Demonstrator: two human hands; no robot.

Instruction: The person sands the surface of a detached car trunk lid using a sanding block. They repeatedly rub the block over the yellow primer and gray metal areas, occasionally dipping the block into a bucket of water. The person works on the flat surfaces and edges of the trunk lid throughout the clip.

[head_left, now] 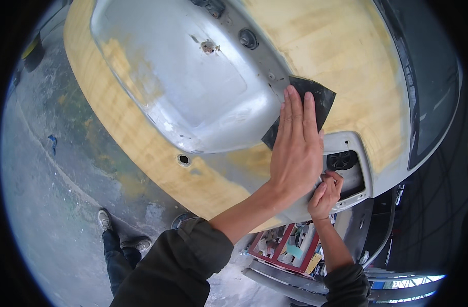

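My left hand (298, 138) lies with straight fingers flat on a sheet of black sandpaper (322, 100), holding it pressed to a car's rear panel (341, 61). The sheet sticks out on both sides of the fingers, beside the edge of a grey recess (193, 97). Below and to the right, my right hand (326, 197) is curled around the near edge of a lamp opening (364, 158); part of its grip is hidden. Pale yellow, scuffed patches and bare grey ones cover the panel.
A dark rear window (436, 97) borders the panel on the right. A red-framed rack (285, 248) full of small items and some curved grey parts (285, 286) stand below. Legs in dark trousers and grey shoes (105, 219) are on the stained floor (55, 194).
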